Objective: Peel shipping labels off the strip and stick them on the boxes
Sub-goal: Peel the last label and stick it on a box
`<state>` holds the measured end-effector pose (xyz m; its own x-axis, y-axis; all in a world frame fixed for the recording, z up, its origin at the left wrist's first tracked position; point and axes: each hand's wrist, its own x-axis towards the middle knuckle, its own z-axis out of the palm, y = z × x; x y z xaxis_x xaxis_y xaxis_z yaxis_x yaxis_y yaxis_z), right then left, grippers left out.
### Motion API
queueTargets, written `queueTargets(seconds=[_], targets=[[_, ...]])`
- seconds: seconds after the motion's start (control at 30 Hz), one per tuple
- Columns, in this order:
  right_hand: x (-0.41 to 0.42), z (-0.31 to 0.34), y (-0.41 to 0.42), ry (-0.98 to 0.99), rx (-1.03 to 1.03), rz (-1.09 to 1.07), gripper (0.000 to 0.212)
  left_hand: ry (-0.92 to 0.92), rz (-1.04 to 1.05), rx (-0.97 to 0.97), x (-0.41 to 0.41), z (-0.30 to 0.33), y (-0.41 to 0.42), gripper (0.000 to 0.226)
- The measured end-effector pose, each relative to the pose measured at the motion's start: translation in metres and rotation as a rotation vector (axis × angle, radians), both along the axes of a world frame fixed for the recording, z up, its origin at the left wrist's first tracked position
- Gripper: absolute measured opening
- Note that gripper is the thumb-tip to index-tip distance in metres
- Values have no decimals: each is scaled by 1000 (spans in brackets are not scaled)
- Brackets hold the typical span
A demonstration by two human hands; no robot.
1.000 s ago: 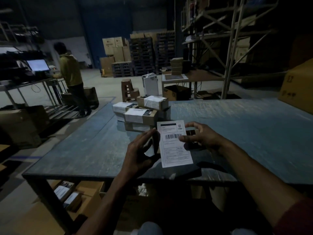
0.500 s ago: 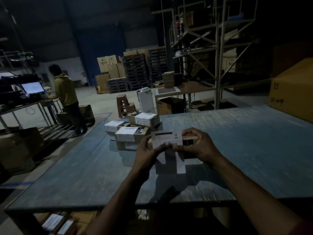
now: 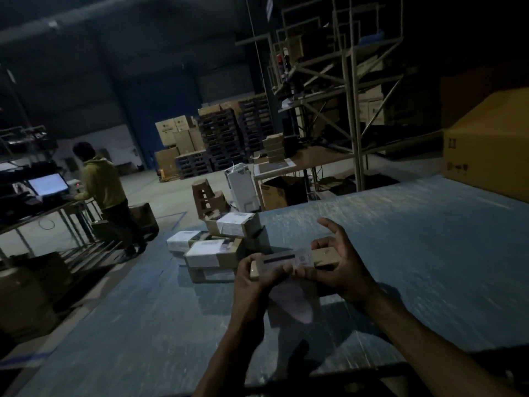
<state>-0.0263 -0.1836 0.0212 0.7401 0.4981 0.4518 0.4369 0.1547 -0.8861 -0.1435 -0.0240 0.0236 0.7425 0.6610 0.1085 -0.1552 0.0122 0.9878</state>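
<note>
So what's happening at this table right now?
A person is sticking a shipping label onto a small cardboard box held above the blue table. The left hand and right hand grip the box and press the label over its top edge, the rest hanging loose below. A pile of labelled boxes sits just behind.

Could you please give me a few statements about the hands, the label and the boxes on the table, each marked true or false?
1. Both hands, the left hand and the right hand, are on the small box. True.
2. The label lies across the top of the small box, with its lower part hanging down in front. True.
3. The stacked boxes beside it carry no labels. False: white labels show on them.
4. The small box rests inside the large carton. False: it is held over the table, well apart from the carton.
</note>
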Motion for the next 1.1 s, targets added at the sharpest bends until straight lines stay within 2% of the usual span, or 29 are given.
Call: queueTargets(seconds=[0.1, 0.27, 0.33, 0.4, 0.47, 0.6, 0.7, 0.77, 0.83, 0.97, 1.0, 1.07, 1.1], targets=[[-2, 7, 3, 9, 66, -27, 116, -2, 17, 39, 2, 10, -3, 84], [-2, 11, 11, -11, 116, -122, 101, -15, 91, -38, 9, 18, -11, 46], [0, 9, 12, -28, 125, -145, 95, -31, 98, -80, 9, 21, -14, 41], [3, 8, 11, -2, 155, -172, 83, -32, 109, -117, 10, 22, -17, 35], [4, 7, 12, 24, 160, -211, 72, -37, 149, -145, 13, 22, -17, 16], [3, 3, 14, -22, 150, -252, 66, -27, 179, -130, 16, 22, -13, 17], [0, 3, 14, -62, 97, -250, 75, -2, 140, -89, 12, 24, -13, 11], [3, 5, 15, -66, 38, -270, 65, 64, 120, -123, 11, 28, -13, 9], [2, 11, 16, -8, -21, -261, 50, 119, 87, -165, 8, 34, -13, 14], [6, 15, 17, 162, -129, -241, 23, 172, -74, -42, -4, 46, -17, 56], [8, 18, 17, 227, -121, -238, 16, 144, -114, -8, -7, 47, -16, 55], [12, 24, 14, 418, -52, -215, 16, 56, -197, 69, -15, 42, -10, 27], [15, 26, 12, 511, -35, -193, 18, 43, -218, 94, -18, 38, -5, 37]])
